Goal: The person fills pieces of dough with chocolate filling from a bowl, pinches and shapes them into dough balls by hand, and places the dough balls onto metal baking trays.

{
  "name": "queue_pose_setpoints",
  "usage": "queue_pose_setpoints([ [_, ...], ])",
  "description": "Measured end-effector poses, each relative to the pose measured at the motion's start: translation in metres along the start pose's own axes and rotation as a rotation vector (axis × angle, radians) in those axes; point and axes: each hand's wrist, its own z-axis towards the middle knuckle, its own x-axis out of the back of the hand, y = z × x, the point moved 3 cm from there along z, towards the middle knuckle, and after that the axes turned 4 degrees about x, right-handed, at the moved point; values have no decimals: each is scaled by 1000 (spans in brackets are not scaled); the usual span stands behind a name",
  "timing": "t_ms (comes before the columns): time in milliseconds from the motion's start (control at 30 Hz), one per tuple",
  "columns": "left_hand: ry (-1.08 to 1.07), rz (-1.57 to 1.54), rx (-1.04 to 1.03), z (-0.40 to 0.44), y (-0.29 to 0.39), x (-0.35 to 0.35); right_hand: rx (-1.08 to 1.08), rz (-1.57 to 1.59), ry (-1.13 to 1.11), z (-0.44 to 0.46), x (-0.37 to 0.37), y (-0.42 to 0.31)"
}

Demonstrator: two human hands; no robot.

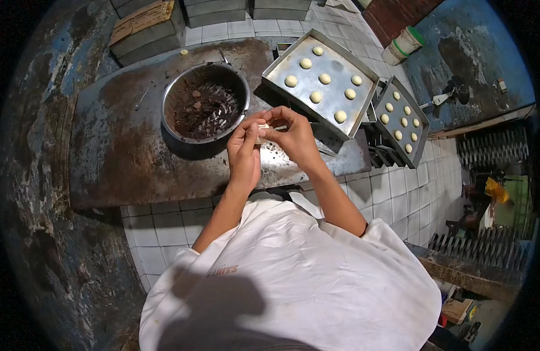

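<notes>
My left hand (244, 153) and my right hand (293, 139) meet over the table, just right of a metal bowl. Between their fingers is a small piece of pale dough (261, 134), partly hidden by the fingertips. The bowl (165, 117) holds a dark brown crumbly filling (204, 110). To the right of my hands, a metal tray (340, 64) carries several round pale dough balls, set apart from each other.
A second tray (393, 104) with several dough balls sits lower at the right. The worn table (115, 140) extends left. Boxy metal tins (148, 36) stand at the back. A green-lidded bucket (404, 45) is at the upper right.
</notes>
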Motion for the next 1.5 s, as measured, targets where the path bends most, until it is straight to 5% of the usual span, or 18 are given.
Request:
queue_pose_setpoints([
  [67, 15, -12, 10, 1, -7, -6, -210, 228, -98, 0, 3, 10],
  [300, 366, -37, 144, 35, -48, -8, -78, 73, -4, 4, 13, 17],
  [467, 365, 52, 228, 59, -77, -43, -7, 12, -34, 25, 59, 56],
  [667, 199, 358, 91, 93, -124, -97, -288, 131, 79, 51, 126, 120],
  [767, 29, 571, 271, 112, -163, -97, -560, 440, -311, 56, 158, 153],
  [933, -217, 625, 347, 137, -202, -127, -698, 492, -542, 79, 214, 221],
  [1067, 45, 698, 184, 138, -199, -92, -464, -157, -519, 180, 265, 306],
  [1133, 258, 458, 155, 119, -203, -43, -123, -542, -221, 234, 280, 328],
  [1200, 432, 529, 251, 97, -184, -26, 144, -657, -38, 260, 279, 400],
  [1267, 597, 573, 250, 71, -167, -9, 149, -742, -174, 246, 267, 475],
  [1433, 881, 597, 169, 9, -142, 26, -93, -982, -234, 288, 267, 428],
  [1500, 979, 506, 106, -4, -145, 31, 73, -885, -95, 314, 257, 460],
])
